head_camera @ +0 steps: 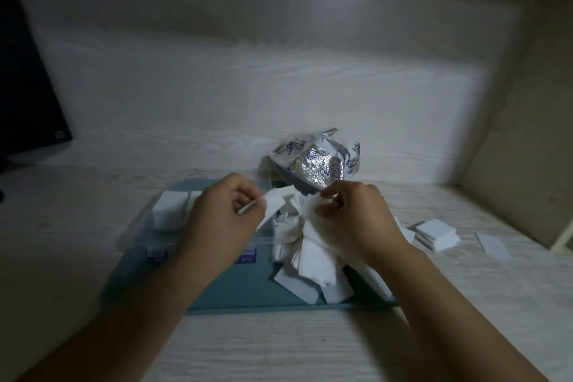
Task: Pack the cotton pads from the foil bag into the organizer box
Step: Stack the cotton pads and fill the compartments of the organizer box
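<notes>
Dark monitor point(28, 77) stands far left.

We list the foil bag point(313, 161): crinkled silver, printed with dark blue leaf outlines. Just in front of the bag we record the cotton pads point(305, 245), plain white, and a smaller white stack point(435, 234) to its right. Left of the bag, the organizer box point(235, 282) is teal with clear walls. Beneath the bag, the table point(279, 347) shows pale wood grain.
</notes>
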